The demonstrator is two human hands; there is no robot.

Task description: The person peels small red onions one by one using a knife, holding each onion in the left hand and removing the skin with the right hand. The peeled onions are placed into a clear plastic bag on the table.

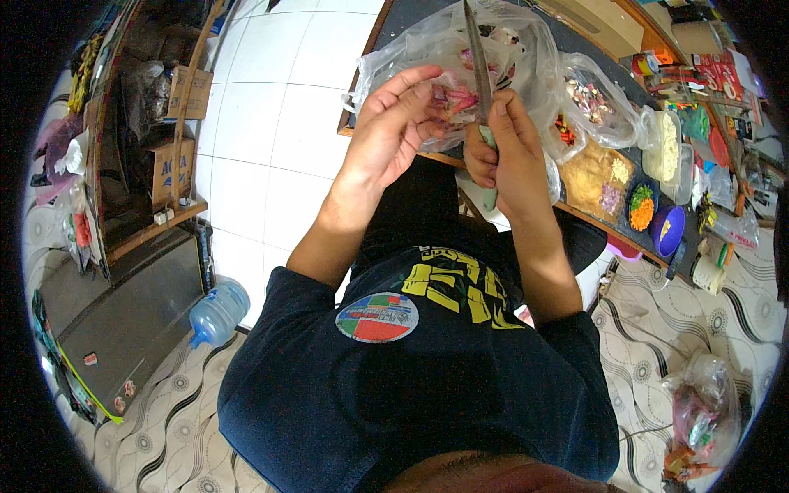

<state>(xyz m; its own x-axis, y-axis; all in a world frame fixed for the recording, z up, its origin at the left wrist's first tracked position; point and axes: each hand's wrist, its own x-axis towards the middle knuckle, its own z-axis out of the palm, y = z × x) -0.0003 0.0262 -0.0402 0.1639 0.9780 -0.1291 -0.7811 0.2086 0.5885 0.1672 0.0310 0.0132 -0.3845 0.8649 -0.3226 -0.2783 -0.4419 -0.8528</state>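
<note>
My right hand (508, 145) is closed around the pale green handle (488, 166) of a kitchen knife (478, 68), whose blade points up and away from me. To its left, my left hand (391, 120) has its palm partly turned up and its fingers apart, with nothing plainly held. Its fingertips are in front of reddish-purple onion or shallot skins (459, 98); whether they touch them I cannot tell. These skins lie in a spread-open clear plastic bag (536, 52) on the dark tabletop (419, 15).
Right of the bag are another plastic bag (588, 98) with small peeled pieces, a cutting board (579, 185) with chopped piles, a bowl of chopped orange and green vegetables (641, 206), a purple bowl (669, 231) and a plastic tub (666, 148). A water jug (219, 314) lies on the floor, left.
</note>
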